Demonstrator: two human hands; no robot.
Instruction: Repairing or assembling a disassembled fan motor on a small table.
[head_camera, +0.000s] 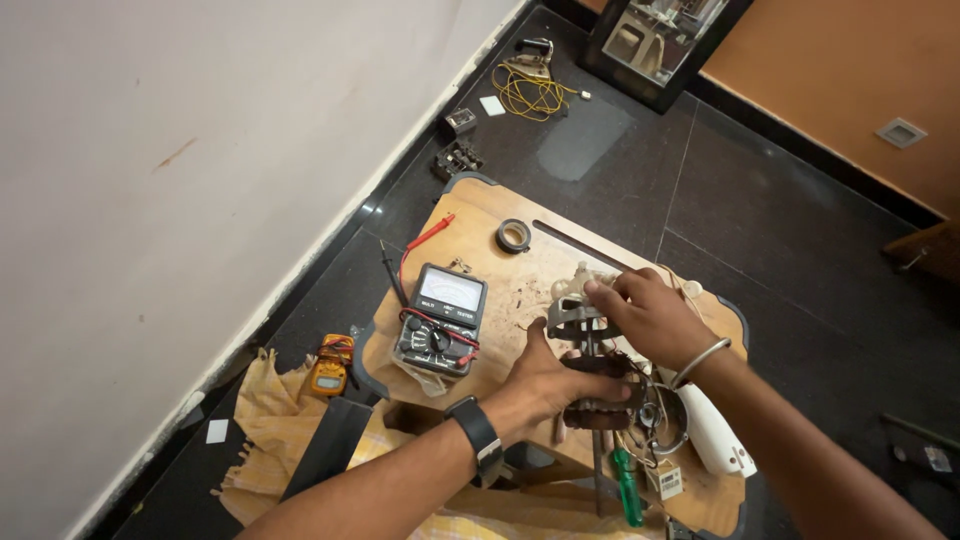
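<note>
head view, lower centre of frame: left hand (545, 385) wrapped around dark wound motor core with copper coils (600, 395), fingers closed on it. right hand (650, 315) pinching grey metal motor bracket (572, 318) at top of same assembly, above small wooden surface (480, 215). step looks like steadying motor while working bracket on shaft. black analog multimeter (440, 320) left of hands, green-handled screwdriver (627, 487) below.

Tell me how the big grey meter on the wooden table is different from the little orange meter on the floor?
The grey box-shaped meter has a wide pale dial window; the small orange meter has only a tiny screen. The grey one rests on the wooden table, near the left hand; the orange one lies lower, on yellow cloth by the wall. The grey one looks much larger. Both have red and black leads.
</note>
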